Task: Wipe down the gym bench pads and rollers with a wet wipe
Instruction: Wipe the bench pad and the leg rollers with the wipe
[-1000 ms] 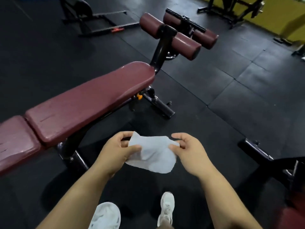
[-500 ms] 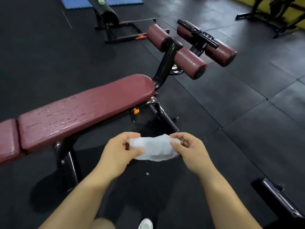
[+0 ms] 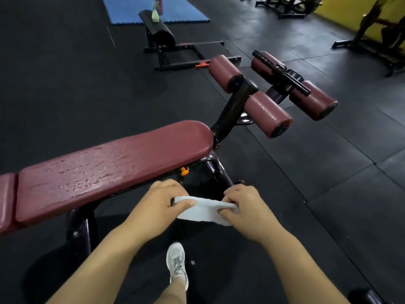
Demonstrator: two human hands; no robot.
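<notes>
1. Wet wipe (image 3: 203, 210): white, folded into a flat band. It is held in the air between both hands on the near side of the bench, apart from the padding.
2. Left hand (image 3: 162, 200): thumb and curled fingers pinch the wipe's left end.
3. Right hand (image 3: 245, 207): fingers curl over the wipe's right end and grip it.
4. Bench pad (image 3: 114, 170): long and maroon, running from the left to a rounded end at centre. Its top is beaded with droplets.
5. Second pad (image 3: 6, 200): maroon, at the left edge, just beside the bench pad with a narrow seam between them.
6. Rollers (image 3: 267, 115): four maroon cylinders in two pairs on a black frame, to the right of and beyond the rounded end. The nearest one shows droplets.
7. Orange knob (image 3: 184, 171): under the bench pad's near edge, above the hands.
8. White shoe (image 3: 176, 263): on the black rubber floor (image 3: 328, 172), near, between the forearms.
9. Spray bottle (image 3: 155, 13): pale green, upright on a black bench (image 3: 162, 31), far, beside a blue mat (image 3: 131, 9).
</notes>
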